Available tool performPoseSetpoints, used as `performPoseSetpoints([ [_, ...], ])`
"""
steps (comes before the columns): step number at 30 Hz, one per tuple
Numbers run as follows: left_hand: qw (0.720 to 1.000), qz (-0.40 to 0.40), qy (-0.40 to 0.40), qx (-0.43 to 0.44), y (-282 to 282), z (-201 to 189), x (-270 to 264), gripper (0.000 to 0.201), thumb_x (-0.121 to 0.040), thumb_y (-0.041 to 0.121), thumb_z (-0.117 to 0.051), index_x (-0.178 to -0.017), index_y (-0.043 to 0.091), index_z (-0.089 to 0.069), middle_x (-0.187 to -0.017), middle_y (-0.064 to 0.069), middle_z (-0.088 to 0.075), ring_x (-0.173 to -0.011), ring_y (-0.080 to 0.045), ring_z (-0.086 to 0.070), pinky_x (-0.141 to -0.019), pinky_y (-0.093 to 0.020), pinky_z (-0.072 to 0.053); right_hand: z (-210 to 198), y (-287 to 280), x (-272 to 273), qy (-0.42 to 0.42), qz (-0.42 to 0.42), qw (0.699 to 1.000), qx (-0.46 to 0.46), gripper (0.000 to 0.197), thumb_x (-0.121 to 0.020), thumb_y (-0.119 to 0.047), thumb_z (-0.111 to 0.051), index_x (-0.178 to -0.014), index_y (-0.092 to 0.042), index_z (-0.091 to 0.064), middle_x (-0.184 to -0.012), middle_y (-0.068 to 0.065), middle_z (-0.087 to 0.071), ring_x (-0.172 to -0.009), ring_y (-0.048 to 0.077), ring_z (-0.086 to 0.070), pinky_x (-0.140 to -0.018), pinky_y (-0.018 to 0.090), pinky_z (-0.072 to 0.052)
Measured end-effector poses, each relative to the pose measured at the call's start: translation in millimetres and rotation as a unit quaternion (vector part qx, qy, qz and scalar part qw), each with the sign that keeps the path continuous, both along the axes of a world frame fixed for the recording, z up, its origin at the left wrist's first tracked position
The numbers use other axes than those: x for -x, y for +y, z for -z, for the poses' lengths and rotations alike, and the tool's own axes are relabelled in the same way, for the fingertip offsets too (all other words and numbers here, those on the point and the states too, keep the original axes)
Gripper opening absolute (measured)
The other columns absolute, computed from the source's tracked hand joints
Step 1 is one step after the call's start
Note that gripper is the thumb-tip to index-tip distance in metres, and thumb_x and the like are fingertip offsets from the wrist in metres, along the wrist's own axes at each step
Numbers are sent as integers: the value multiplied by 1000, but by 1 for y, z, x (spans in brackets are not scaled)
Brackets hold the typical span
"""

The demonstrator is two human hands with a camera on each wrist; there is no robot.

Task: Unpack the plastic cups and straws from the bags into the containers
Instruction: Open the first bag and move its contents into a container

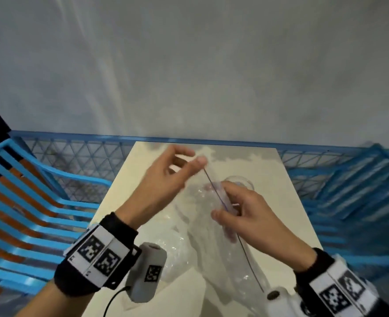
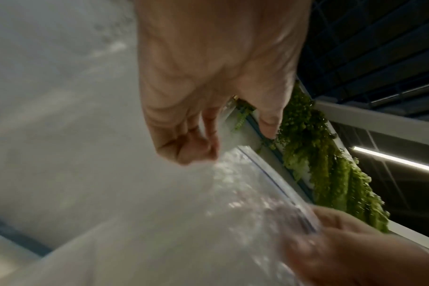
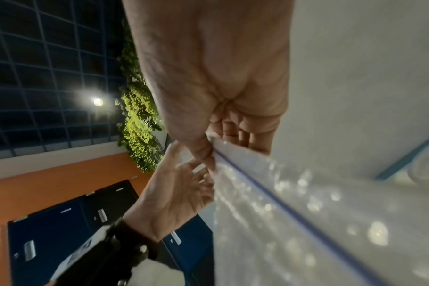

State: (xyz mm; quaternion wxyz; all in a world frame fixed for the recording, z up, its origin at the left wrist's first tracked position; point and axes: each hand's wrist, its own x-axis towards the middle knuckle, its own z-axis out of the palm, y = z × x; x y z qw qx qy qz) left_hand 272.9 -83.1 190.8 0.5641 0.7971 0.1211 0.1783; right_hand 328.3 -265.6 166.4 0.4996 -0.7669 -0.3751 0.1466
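The bag is seen pinched by the right hand in the wrist view; the fingers of the blurred left hand cannot be judged.

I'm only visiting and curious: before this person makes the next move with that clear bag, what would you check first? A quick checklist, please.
1. Right hand pinches the bag at its blue seal strip: ok.
2. Left hand has a firm hold on the bag's top corner: cannot tell; fingertips meet it, but no clear pinch shows.
3. Seal strip pulled open: cannot tell.
4. What the bag holds: cannot tell; glare hides it.
5. Bag is held over the table: ok.
6. Left crate and right crate stand beside the table: ok.
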Motion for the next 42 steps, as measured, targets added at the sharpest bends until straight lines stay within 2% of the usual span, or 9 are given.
performPoseSetpoints([
  [2,995,24,53,-76,-15,6,-2,52,-67,65,-71,-106,33,-59,-94,9,-64,-64,-7,-57,-63,-24,-50,6,5,4,-3,20,1000,-3,30,-83,-11,-66,-106,-30,-61,-67,3,-56,-62,17,-57,-63,39,-50],
  [4,994,-4,23,-111,-22,11,-8,32,-77,37,-74,-102,22,-62,-88,8,-64,-62,-9,-57,-58,-20,-48,9,8,7,29,37,999,-12,32,-85,-14,-68,-110,-31,-58,-63,10,-52,-55,18,-55,-58,31,-47],
  [7,1000,-11,-10,-24,-18,12,-13,16,-84,10,-69,-100,14,-66,-84,0,-68,-60,-13,-61,-54,-21,-49,8,7,10,67,40,997,-22,37,-86,-16,-70,-116,-32,-54,-63,4,-60,-52,15,-63,-58,19,-49],
  [13,991,-108,-19,-79,-29,13,-7,30,-83,43,-70,-94,17,-58,-78,2,-64,-61,-9,-57,-61,-21,-48,8,5,6,82,97,989,-71,33,-79,-7,-75,-107,-18,-62,-58,15,-59,-51,30,-67,-64,51,-58],
  [15,995,-80,39,-44,-35,13,-7,38,-80,49,-71,-88,13,-59,-76,-6,-66,-60,-12,-60,-59,-27,-54,10,9,11,41,93,993,-58,34,-79,-12,-75,-106,-30,-61,-61,15,-63,-53,25,-67,-66,48,-56],
  [18,996,-41,52,66,-35,14,-5,22,-87,26,-70,-89,5,-65,-77,-13,-68,-57,-11,-65,-56,-20,-55,15,12,15,21,96,994,-51,37,-80,-17,-74,-106,-39,-60,-68,12,-65,-62,24,-66,-71,45,-55],
  [25,969,47,38,239,-17,2,10,12,-87,-12,-60,-97,-13,-66,-89,-25,-72,-72,-24,-72,-67,-26,-61,6,4,11,79,62,992,-82,25,-81,-22,-75,-103,-31,-67,-69,12,-64,-62,23,-64,-70,30,-55],
  [29,967,25,31,252,-20,1,7,10,-84,-10,-64,-93,-16,-64,-80,-23,-68,-65,-23,-69,-61,-22,-59,-5,10,4,136,71,981,-115,14,-87,-22,-69,-98,-14,-66,-65,2,-64,-60,13,-62,-59,26,-54],
  [42,961,68,33,267,-30,8,8,15,-83,2,-70,-97,-4,-69,-84,-18,-73,-72,-19,-72,-70,-24,-60,-10,7,-6,202,108,967,-112,16,-93,-11,-58,-94,2,-67,-77,19,-68,-63,21,-66,-56,27,-54],
])
